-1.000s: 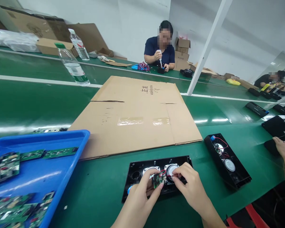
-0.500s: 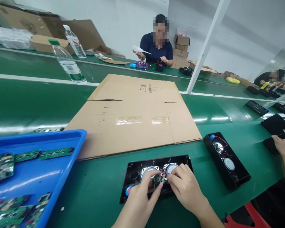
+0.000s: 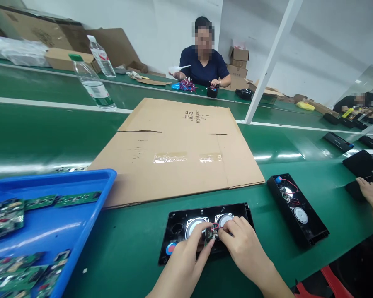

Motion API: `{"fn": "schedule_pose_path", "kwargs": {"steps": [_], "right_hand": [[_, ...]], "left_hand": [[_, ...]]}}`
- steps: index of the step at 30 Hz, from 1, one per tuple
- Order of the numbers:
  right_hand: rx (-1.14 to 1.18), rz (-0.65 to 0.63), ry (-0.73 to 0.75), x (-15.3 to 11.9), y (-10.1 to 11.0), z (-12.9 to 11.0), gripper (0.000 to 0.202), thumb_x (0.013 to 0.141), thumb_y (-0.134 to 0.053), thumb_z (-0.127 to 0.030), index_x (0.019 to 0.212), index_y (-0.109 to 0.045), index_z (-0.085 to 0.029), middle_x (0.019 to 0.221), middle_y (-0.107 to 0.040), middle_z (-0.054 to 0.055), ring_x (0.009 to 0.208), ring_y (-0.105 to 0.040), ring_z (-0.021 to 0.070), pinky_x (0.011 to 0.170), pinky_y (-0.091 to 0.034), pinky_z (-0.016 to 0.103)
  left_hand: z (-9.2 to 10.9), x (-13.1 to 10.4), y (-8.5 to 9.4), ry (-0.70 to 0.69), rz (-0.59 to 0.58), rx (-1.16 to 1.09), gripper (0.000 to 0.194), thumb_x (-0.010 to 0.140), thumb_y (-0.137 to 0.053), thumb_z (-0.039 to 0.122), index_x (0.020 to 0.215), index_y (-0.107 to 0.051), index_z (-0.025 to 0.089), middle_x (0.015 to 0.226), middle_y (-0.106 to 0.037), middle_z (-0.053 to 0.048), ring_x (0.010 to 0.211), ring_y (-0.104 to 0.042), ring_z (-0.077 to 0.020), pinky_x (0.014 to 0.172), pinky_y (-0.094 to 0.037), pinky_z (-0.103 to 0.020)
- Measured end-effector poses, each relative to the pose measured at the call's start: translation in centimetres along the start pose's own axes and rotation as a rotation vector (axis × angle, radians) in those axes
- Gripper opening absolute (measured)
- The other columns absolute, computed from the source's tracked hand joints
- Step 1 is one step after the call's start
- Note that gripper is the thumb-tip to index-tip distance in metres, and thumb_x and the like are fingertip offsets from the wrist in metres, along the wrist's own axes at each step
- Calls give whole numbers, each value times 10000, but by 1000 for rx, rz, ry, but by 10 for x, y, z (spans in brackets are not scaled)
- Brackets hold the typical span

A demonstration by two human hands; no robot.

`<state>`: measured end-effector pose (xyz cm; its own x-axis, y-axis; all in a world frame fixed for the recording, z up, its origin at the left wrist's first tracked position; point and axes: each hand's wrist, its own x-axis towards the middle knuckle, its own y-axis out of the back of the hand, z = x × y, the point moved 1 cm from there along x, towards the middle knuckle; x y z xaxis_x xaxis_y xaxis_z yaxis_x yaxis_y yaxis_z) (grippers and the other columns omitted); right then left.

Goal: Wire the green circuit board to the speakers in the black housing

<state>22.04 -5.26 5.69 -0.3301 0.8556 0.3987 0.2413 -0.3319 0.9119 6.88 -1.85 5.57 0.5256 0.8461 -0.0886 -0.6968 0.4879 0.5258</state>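
Observation:
A black speaker housing [image 3: 177, 219] lies open on the green belt in front of me, with two round silver speaker drivers [image 3: 192, 225] inside and a blue and red round part at its near left corner. My left hand [image 3: 186, 260] pinches a small green circuit board [image 3: 210, 234] over the housing. My right hand [image 3: 242, 244] meets it from the right, fingertips on the board's red wires [image 3: 215, 226]. Both hands hide the housing's near edge.
A blue tray [image 3: 90, 215] of green circuit boards sits at my left. A flat cardboard sheet [image 3: 180, 149] lies beyond the housing. A second open housing [image 3: 298, 211] lies to the right, near a co-worker's hand [image 3: 371, 194]. A water bottle [image 3: 93, 82] stands far left; a person sits across the belts.
My hands have shifted slightly over the housing, still on the small board and wires. The person across has lowered a white tool and moved both hands apart.

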Motion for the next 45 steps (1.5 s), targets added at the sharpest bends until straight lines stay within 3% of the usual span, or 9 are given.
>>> {"fn": "schedule_pose_path", "kwargs": {"steps": [6, 12, 17, 25, 30, 34, 36, 41, 45], "right_hand": [[32, 124, -42, -2, -5, -2, 320, 949, -355, -98, 735, -588, -144, 662, -534, 32, 616, -425, 153, 551, -309, 288], [313, 161, -202, -4, -8, 4, 280, 968, -407, -340, 842, -575, -155, 668, -588, 22, 606, -491, 152, 551, -386, 274], [304, 135, -141, 1, -6, 5, 235, 961, -435, -273, 840, -611, -175, 664, -595, 11, 611, -523, 149, 572, -377, 286], [350, 71, -249, -1, -10, 7, 56, 827, -641, -146, 801, -606, -181, 690, -617, -14, 634, -538, 147, 600, -422, 286], [329, -129, -332, -1, 22, 28, 484, 637, -825, -259, 1062, -605, -190, 1135, -590, 83, 1066, -543, 244, 882, -495, 374], [220, -414, -185, 1, 29, 40, 1063, 480, -867, -459, 1377, -376, -172, 1471, -237, 201, 1359, -196, 376, 1068, -226, 615], [170, -494, -128, 3, 23, 41, 1126, 468, -880, -425, 1409, -321, -166, 1459, -242, 234, 1361, -173, 390, 1059, -141, 663], [142, -402, -104, 0, 11, 37, 985, 502, -860, -360, 1347, -389, -171, 1310, -430, 195, 1258, -354, 364, 1061, -162, 652], [98, -213, -78, -17, 13, 28, 696, 579, -772, -318, 1191, -470, -182, 1280, -437, 176, 1225, -364, 352, 1059, -193, 630]], "left_hand": [[0, 2, -1, -48, -18, -14, 240, 905, -312, 297, 1067, -466, 212, 607, -611, 24, 502, -604, -183, 455, -362, -244], [11, -1, 8, -92, -33, -12, 232, 904, -320, 230, 1050, -500, 240, 651, -612, 19, 667, -645, -197, 578, -426, -251], [8, 1, 10, -125, -47, -64, 189, 890, -370, 239, 1012, -514, 252, 707, -664, 21, 573, -613, -162, 535, -433, -232], [2, 5, 8, -90, -12, -171, 179, 851, -424, 272, 971, -556, 252, 716, -686, 0, 609, -643, -174, 592, -514, -262], [-1, 3, 8, 40, 87, -203, 198, 801, -496, 336, 968, -558, 249, 621, -663, 28, 564, -657, -181, 539, -521, -252], [-1, 6, 15, 107, 102, -114, 214, 753, -540, 391, 881, -581, 224, 608, -670, 15, 519, -653, -187, 493, -493, -249], [2, 9, 20, 118, 72, -66, 190, 746, -540, 403, 770, -584, 220, 594, -678, 2, 512, -653, -193, 492, -483, -253], [8, 15, 29, 105, 11, 15, 225, 740, -541, 405, 642, -590, 209, 588, -693, -18, 539, -659, -203, 497, -478, -249], [3, 11, 36, 78, -57, -80, 217, 717, -567, 346, 822, -670, 187, 646, -717, -17, 570, -673, -191, 509, -517, -227]]}}
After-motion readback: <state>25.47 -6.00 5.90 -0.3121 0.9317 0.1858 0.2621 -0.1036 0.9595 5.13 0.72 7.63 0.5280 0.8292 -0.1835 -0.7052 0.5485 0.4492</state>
